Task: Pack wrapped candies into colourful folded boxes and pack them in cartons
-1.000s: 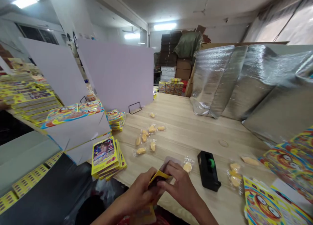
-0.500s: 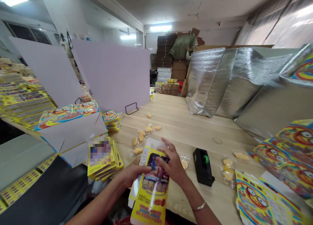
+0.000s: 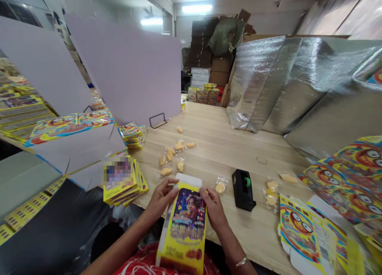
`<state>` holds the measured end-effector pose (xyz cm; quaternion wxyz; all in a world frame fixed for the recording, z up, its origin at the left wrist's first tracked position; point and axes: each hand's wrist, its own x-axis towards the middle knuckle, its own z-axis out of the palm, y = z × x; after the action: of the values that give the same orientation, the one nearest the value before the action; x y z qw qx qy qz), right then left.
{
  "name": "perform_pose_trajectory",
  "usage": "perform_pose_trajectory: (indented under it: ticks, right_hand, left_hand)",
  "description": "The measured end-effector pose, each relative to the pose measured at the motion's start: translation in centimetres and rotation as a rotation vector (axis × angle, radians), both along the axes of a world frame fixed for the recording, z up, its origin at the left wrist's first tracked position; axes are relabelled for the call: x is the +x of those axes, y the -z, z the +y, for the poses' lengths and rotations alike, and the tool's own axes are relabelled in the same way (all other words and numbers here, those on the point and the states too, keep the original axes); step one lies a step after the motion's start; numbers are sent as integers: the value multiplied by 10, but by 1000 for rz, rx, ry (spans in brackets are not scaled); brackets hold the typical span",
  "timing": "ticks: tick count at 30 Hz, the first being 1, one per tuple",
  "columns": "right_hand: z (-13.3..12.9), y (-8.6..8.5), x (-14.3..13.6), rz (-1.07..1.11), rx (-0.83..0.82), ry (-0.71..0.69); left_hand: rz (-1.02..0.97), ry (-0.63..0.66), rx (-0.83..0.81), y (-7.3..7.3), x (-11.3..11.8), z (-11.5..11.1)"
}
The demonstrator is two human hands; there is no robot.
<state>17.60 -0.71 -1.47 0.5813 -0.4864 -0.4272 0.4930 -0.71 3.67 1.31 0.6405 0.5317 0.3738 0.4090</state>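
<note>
A yellow printed carton with a dark picture panel stands tilted between my hands at the table's near edge, its white end flap raised at the far end. My left hand pinches the upper left edge of the carton. On the upper right edge, my right hand grips it with thumb and fingers. Just right of that hand lies a clear-wrapped yellow piece. Several more wrapped pieces are scattered beyond the carton. Whether the carton holds anything inside is hidden.
A black tape dispenser sits right of my hands. Flat printed cartons lie at the right, near more wrapped pieces. Stacked yellow boxes and a large white display box stand left. Silver foil-lined boxes line the right side.
The carton has come more upright, its front now squarely visible. Both hands have shifted from across its front to its upper side edges, and the view has tilted down.
</note>
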Motion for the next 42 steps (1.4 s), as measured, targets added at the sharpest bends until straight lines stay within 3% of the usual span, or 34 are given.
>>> perform_pose_trajectory:
  ticks: [2,7,12,16,19,22,25,27,30,33,36,40,42]
  right_hand:
    - [-1,-2,2,-29,-12,12]
    - [-3,-6,1,-84,1,62]
    - [-4,-18,-3,-157,46,120]
    - [-5,-30,-1,-76,134,227]
    - [-9,-37,7,-121,245,164]
    - [-13,-45,15,-127,347,39]
    - [-17,-53,17,-50,248,36]
    - [-18,-58,16,23,142,69]
    - [-19,-63,18,104,75,35]
    - [-20,-62,24,68,121,-61]
    - [-26,-57,28,42,214,-118]
    - [-41,-46,24,-17,276,-42]
    - [-47,-39,27,-115,272,6]
  left_hand:
    - [30,-26,47,-5,0,5]
    - [53,62,53,-15,8,4]
    - [10,-13,2,-14,16,7]
    - [-185,134,-147,-22,15,9]
    - [-166,207,-135,-35,12,8]
    - [-88,226,-8,-49,15,2]
    - [-2,150,88,-62,23,-8]
    - [15,86,65,-69,27,-13]
    - [14,120,-15,-75,27,-15]
    - [70,154,-28,-76,22,-11]
    - [164,208,71,-72,15,-11]
    - [205,403,164,-60,11,-18]
    - [215,424,172,-52,11,-17]
